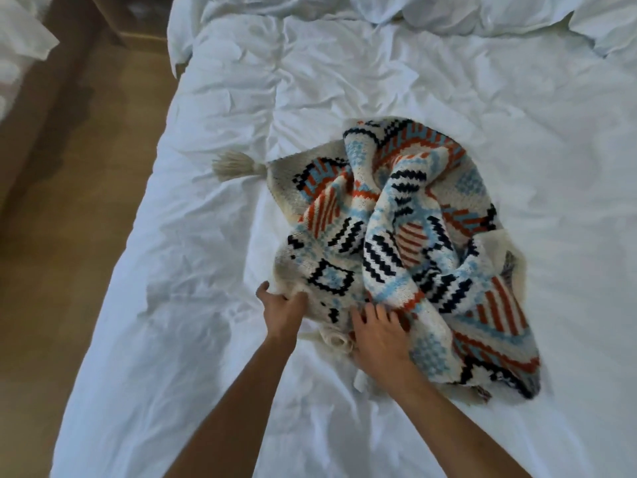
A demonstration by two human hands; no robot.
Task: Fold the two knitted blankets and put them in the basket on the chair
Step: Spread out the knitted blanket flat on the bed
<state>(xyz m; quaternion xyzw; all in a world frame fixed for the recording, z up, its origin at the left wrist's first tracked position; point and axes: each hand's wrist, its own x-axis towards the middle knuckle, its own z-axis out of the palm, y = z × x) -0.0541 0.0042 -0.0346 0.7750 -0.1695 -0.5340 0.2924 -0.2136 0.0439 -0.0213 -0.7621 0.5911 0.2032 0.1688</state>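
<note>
Crumpled blanket (406, 236) is heaped on bed (344, 81). Near edge is pinched by left hand (282, 307); right hand (379, 336) is laid on it, fingers spread.

White bed (344, 81) lies bare left of and beyond the crumpled blanket (406, 236) (its tassel (238, 166) juts leftward); rumpled pillows (448, 12) crowd the far edge.
</note>
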